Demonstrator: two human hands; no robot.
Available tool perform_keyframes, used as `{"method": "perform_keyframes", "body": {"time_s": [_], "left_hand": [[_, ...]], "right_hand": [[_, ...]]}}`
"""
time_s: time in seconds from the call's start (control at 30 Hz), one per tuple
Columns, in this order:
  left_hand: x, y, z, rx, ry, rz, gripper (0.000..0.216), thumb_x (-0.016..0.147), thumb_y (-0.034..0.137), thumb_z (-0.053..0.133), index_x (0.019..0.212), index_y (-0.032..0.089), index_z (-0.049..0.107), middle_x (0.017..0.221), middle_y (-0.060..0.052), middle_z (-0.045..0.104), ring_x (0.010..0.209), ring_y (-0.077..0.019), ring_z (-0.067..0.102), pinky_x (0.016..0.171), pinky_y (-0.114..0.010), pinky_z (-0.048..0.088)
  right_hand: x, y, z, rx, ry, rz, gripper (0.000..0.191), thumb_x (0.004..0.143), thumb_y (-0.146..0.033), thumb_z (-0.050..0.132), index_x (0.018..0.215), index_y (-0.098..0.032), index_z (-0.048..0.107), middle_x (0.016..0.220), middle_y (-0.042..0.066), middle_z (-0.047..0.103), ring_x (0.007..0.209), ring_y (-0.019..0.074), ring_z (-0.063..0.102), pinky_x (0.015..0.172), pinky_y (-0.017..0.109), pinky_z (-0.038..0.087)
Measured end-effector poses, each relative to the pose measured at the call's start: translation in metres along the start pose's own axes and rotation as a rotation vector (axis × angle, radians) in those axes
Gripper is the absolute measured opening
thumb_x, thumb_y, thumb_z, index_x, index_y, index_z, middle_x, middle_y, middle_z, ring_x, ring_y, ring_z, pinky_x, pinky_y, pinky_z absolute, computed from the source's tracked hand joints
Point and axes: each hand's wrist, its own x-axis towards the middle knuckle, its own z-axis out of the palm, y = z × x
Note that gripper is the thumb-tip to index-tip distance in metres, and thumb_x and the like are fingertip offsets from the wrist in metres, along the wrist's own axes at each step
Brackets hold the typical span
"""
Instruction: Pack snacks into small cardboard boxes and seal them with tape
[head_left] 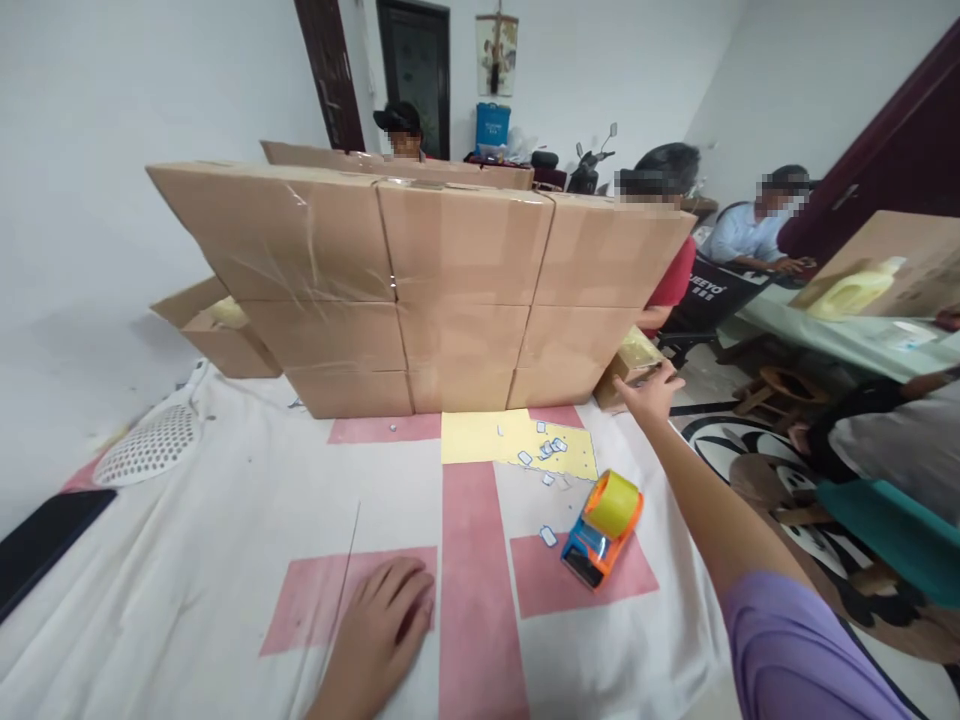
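Note:
My right hand (654, 390) reaches out to the table's far right edge and grips a small cardboard box (611, 388), thumb against its near side. Something yellowish and shiny shows at the top of that box. Palm down on the cloth, my left hand (390, 605) rests with its fingers loosely bent and holds nothing. A tape dispenser (604, 530), orange and blue with a yellow roll, lies between my hands. Beyond it are small white and blue pieces (555, 448), partly on a yellow sheet (480, 437).
Stacked cardboard boxes (465, 250) form a wall across the table's back. An open carton (232, 335) stands behind on the left. At left lie a white perforated fly swatter (154, 445) and a black flat object (45, 545). Other people sit beyond and at right.

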Motion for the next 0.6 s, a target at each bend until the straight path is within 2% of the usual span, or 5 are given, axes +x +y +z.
{"method": "perform_keyframes", "body": {"time_s": [0.17, 0.3, 0.43, 0.53, 0.6], "left_hand": [[0.003, 0.006, -0.003, -0.051, -0.025, -0.056, 0.021, 0.093, 0.025, 0.056, 0.108, 0.027, 0.071, 0.113, -0.009, 0.073, 0.105, -0.0266, 0.068, 0.087, -0.043, 0.059], [0.002, 0.006, -0.005, -0.151, 0.016, -0.098, 0.022, 0.092, 0.026, 0.057, 0.11, 0.028, 0.071, 0.115, -0.01, 0.072, 0.107, -0.0282, 0.067, 0.089, -0.047, 0.059], [-0.007, -0.011, -0.008, -0.269, 0.182, -0.241, 0.02, 0.094, 0.028, 0.053, 0.104, 0.027, 0.071, 0.127, -0.012, 0.065, 0.12, -0.0293, 0.061, 0.096, -0.05, 0.057], [-0.001, -0.042, -0.023, -0.288, 0.297, -0.328, 0.019, 0.094, 0.03, 0.054, 0.103, 0.026, 0.07, 0.13, -0.011, 0.061, 0.124, -0.0293, 0.058, 0.1, -0.051, 0.054], [0.016, -0.076, -0.044, -0.273, 0.345, -0.342, 0.024, 0.093, 0.034, 0.057, 0.112, 0.026, 0.068, 0.132, -0.011, 0.059, 0.125, -0.0291, 0.056, 0.1, -0.05, 0.053]], "right_hand": [[0.014, -0.032, -0.006, -0.002, -0.251, 0.111, 0.129, 0.045, -0.04, 0.09, 0.151, -0.012, 0.023, 0.144, 0.033, 0.026, 0.131, 0.0507, 0.044, 0.103, 0.059, 0.04], [0.015, -0.064, -0.038, 0.062, 0.0, 0.122, 0.095, 0.065, -0.024, 0.071, 0.149, -0.012, 0.027, 0.147, 0.03, 0.023, 0.129, 0.0429, 0.049, 0.104, 0.057, 0.042], [-0.051, -0.131, -0.045, 0.169, 0.164, -0.344, 0.048, 0.079, -0.022, 0.053, 0.126, -0.012, 0.05, 0.131, 0.02, 0.045, 0.127, 0.0337, 0.049, 0.107, 0.053, 0.042], [-0.152, -0.188, -0.013, 0.24, -0.412, -0.793, 0.03, 0.09, -0.026, 0.045, 0.113, -0.016, 0.061, 0.109, 0.014, 0.061, 0.107, 0.0286, 0.06, 0.099, 0.049, 0.049], [-0.225, -0.219, 0.017, 0.174, -0.858, -1.025, 0.034, 0.093, -0.032, 0.05, 0.121, -0.018, 0.064, 0.125, 0.016, 0.062, 0.117, 0.0287, 0.059, 0.103, 0.047, 0.048]]}}
